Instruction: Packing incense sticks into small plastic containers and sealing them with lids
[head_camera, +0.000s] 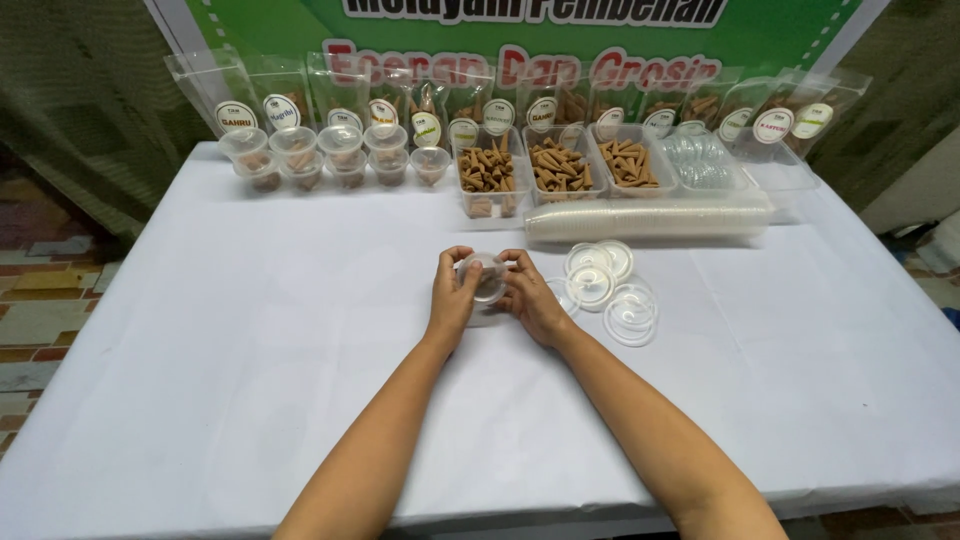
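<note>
- Fingers (462, 262) of the left hand (452, 296) curled around the left side of a small round clear plastic cup (485, 277), thumb on its rim.
- Fingers of the right hand (530, 297) wrapped around the right side of the same cup, thumb pressed to the top edge; both hands grasping it together.
- Held just above the white tablecloth (250, 330), near the middle of the table, tilted a little toward the camera.
- See-through walls, brownish contents dimly visible inside; possibly a clear lid on top, though too small and hidden by the thumbs to say for sure.
- Just right of the right hand: a loose cluster of round clear plastic lids (608, 285), some overlapping, flat on the cloth.
- Behind the lids: a long stack of nested clear plastic cups (650, 220) lying on its side.
- Further back, in a row: three rectangular clear tubs of brown cones (558, 168), side by side.
- Right of those: a clear tub holding more clear lids (700, 160).
- At the back left: small filled and lidded clear cups (335, 158) stacked two high in a row.
- Along the rear edge: clear pouches with round labels (280, 105) leaning upright against a green banner (560, 30).
- Both forearms bare, reaching in from the near edge of the table.
</note>
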